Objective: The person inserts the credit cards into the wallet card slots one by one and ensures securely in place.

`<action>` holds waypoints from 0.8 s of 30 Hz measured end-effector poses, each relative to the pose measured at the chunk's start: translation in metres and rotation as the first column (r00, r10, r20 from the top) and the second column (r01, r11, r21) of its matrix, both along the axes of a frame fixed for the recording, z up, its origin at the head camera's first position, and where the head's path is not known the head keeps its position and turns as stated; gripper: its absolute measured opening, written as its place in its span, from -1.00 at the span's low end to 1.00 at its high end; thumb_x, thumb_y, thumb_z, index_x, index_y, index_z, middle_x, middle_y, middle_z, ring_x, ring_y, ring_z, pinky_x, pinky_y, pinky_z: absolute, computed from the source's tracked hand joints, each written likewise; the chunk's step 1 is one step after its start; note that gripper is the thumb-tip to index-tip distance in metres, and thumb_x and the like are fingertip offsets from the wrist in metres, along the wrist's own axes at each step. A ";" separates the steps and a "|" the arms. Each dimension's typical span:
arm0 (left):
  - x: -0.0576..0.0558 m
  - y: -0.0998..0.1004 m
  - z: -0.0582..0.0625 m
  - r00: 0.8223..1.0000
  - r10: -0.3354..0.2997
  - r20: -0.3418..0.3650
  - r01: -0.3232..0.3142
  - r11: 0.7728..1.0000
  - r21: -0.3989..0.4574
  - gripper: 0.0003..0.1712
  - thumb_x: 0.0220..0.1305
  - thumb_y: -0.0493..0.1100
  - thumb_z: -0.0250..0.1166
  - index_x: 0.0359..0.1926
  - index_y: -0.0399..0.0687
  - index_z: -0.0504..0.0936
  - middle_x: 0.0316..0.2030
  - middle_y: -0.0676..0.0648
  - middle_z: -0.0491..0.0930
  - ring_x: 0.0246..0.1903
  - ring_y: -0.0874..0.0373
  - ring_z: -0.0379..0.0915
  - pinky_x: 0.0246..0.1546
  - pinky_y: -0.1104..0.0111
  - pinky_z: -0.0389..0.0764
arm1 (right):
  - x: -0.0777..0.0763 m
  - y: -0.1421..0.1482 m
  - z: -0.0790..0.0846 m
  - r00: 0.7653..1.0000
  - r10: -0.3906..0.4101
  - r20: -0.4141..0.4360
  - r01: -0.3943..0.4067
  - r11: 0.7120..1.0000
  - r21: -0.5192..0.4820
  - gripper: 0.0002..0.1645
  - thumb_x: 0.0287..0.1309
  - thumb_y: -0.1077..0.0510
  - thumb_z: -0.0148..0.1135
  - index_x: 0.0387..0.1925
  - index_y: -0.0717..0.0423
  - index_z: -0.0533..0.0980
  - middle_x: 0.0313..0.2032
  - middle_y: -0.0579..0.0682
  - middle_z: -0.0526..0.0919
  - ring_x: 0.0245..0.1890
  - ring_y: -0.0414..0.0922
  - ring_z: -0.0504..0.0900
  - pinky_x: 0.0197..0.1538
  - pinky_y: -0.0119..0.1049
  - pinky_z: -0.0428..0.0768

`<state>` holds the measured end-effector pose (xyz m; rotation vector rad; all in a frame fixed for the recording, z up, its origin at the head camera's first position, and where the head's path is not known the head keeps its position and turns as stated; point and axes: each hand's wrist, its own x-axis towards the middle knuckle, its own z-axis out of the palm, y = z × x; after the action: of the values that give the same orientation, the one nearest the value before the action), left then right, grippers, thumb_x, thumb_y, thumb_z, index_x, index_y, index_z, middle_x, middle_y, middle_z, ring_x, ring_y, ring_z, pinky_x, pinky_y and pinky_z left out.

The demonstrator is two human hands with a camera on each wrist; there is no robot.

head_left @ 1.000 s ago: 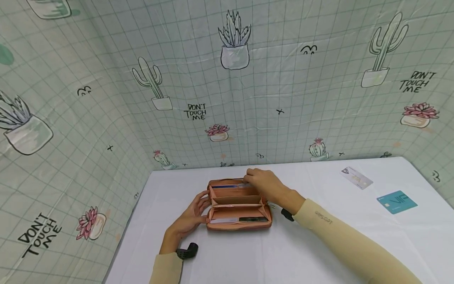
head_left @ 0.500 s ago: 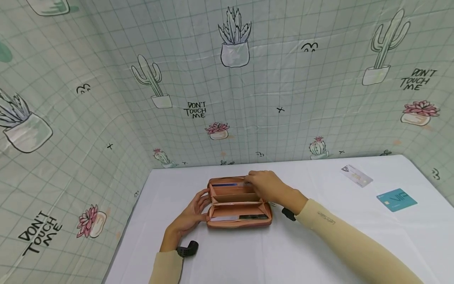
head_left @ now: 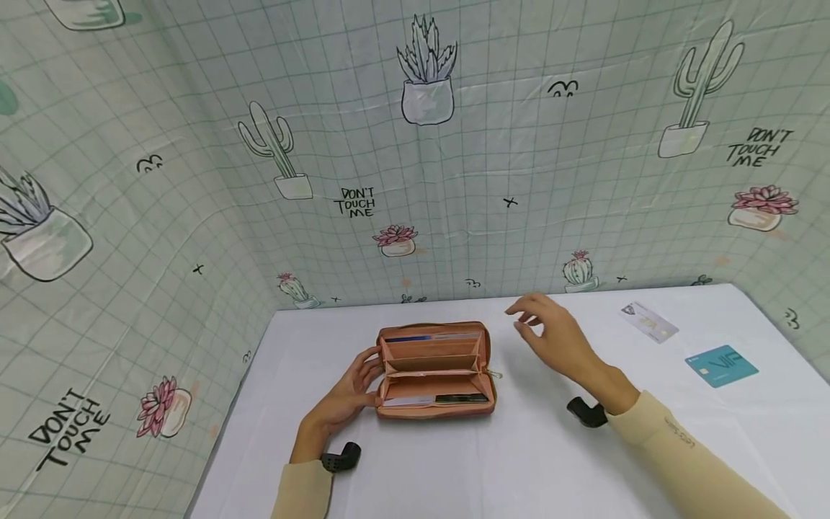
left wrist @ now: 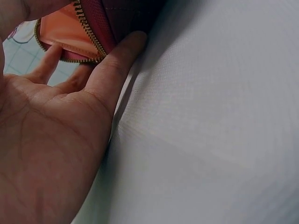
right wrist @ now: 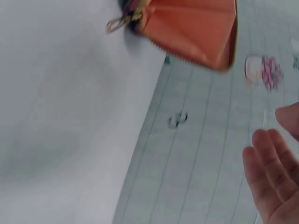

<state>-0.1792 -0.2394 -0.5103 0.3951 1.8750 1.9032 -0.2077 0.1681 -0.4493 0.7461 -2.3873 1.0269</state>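
An orange-brown zip-around wallet stands spread apart on the white table in the head view, its inner compartments showing. In its back section a blue-edged card peeks out; a white card and a dark card sit in the front one. My left hand grips the wallet's left end, thumb near the front corner. The left wrist view shows those fingers against the zip edge. To the wallet's right, my right hand hovers with loosely bent fingers, holding nothing. The right wrist view shows the zip pull.
Two more cards lie on the right of the table: a silver-grey card farther back and a teal card nearer. A cactus-printed cloth rises behind the table and along its sides.
My right hand has left the wallet's back right corner and moved right, its fingers now free. The left hand and the wallet stay in place.
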 end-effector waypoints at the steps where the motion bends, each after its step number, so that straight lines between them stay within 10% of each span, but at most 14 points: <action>1: 0.000 0.000 0.000 1.000 -0.001 -0.001 0.001 1.000 -0.002 0.20 0.20 -0.51 0.37 0.68 -0.17 -0.17 0.61 -0.37 -0.02 0.61 -0.16 -0.08 0.30 0.48 0.40 | 0.002 0.009 -0.001 0.999 -0.032 0.002 0.032 0.999 -0.020 -0.64 0.16 0.56 0.38 -0.06 0.21 0.69 -0.10 0.10 0.69 -0.21 0.06 0.75 -0.16 -0.07 0.76; 9: 0.000 -0.002 0.000 1.000 0.002 0.004 -0.002 1.000 0.001 0.20 0.21 -0.53 0.37 0.68 -0.15 -0.16 0.61 -0.36 -0.02 0.53 0.06 0.06 0.28 0.44 0.44 | 0.019 0.086 -0.023 0.964 -0.253 0.081 0.258 0.965 -0.054 -0.66 0.13 0.54 0.41 -0.05 0.30 0.69 -0.12 0.21 0.69 -0.24 0.14 0.71 -0.16 -0.78 0.44; 18: 0.002 0.001 0.003 1.000 0.004 0.001 -0.004 1.000 0.006 0.21 0.20 -0.50 0.38 0.68 -0.16 -0.17 0.61 -0.36 -0.04 0.52 0.09 0.07 0.28 0.43 0.44 | 0.036 0.161 -0.047 0.877 -0.441 0.190 0.454 0.891 -0.029 -0.66 0.22 0.48 0.33 0.04 0.43 0.62 -0.03 0.39 0.63 -0.26 -0.75 0.31 -0.22 -0.85 0.32; 24: 0.002 0.002 0.003 1.000 0.001 0.008 -0.001 1.000 0.005 0.22 0.20 -0.52 0.38 0.69 -0.16 -0.18 0.61 -0.36 -0.04 0.50 0.13 0.09 0.25 0.34 0.49 | 0.048 0.202 -0.050 0.798 -0.523 0.301 0.542 0.840 0.025 -0.61 0.27 0.37 0.30 0.11 0.49 0.57 0.02 0.51 0.58 -0.34 -0.82 0.22 -0.35 -0.70 0.36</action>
<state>-0.1767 -0.2370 -0.5075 0.3876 1.8660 1.9072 -0.1599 0.3702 -0.4994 -0.1380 -2.5672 1.0055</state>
